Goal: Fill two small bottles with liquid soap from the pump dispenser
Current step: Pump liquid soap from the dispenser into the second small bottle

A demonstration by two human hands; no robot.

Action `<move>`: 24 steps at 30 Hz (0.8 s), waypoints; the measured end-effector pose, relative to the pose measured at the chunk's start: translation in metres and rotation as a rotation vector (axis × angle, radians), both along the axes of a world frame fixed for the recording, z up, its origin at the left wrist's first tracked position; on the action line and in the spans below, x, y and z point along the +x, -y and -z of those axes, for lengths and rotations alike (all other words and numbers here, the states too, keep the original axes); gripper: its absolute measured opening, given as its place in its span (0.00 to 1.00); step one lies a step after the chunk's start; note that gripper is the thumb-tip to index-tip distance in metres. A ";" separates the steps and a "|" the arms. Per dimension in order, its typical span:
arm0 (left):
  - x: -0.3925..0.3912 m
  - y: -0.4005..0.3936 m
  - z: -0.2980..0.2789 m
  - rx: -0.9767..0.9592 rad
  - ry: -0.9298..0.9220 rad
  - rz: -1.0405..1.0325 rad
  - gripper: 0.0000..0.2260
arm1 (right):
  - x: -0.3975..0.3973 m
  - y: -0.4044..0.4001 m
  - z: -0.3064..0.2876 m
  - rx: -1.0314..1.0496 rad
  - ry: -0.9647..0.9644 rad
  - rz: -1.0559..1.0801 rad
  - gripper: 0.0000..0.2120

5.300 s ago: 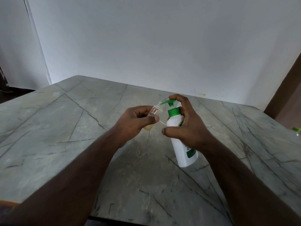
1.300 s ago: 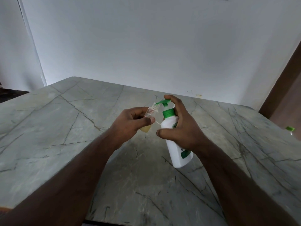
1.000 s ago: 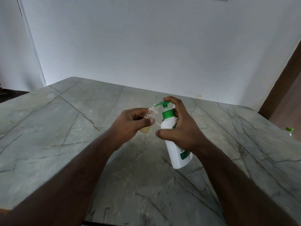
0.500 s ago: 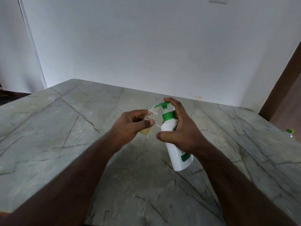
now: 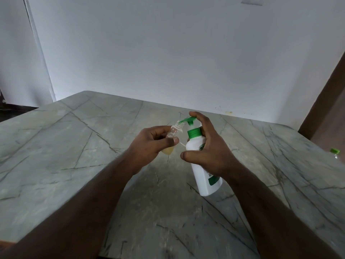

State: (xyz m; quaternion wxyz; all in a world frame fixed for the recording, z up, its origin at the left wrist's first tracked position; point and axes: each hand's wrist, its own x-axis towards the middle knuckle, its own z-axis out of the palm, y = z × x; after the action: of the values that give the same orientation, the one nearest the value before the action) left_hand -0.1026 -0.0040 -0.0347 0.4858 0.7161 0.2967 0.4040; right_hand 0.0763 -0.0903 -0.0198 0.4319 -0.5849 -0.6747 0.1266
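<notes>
Against white wall [image 5: 186,53]: grey veined marble table [image 5: 56,146].

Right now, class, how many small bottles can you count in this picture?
2: a small clear bottle in the left hand, and what seems a green-capped bottle, cut off at the table's right edge.

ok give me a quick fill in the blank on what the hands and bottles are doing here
1. The left hand holds a small clear bottle with ____ liquid at its bottom.
2. The right hand grips the white dispenser, one finger on its ____ pump head.
3. The pump nozzle meets the small bottle's ____.

Missing words: yellowish; green; mouth
</notes>
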 end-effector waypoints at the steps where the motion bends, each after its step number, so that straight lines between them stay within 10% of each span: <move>1: 0.000 0.000 0.000 -0.006 0.000 -0.004 0.13 | 0.000 0.000 0.000 0.000 0.000 0.001 0.48; 24: 0.001 0.000 0.001 0.019 -0.043 -0.016 0.14 | 0.001 -0.001 -0.002 0.000 0.000 0.018 0.45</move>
State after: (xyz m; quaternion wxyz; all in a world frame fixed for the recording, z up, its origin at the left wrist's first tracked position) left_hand -0.1016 -0.0038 -0.0359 0.4692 0.7269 0.3089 0.3952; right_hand 0.0770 -0.0898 -0.0179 0.4332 -0.5908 -0.6695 0.1229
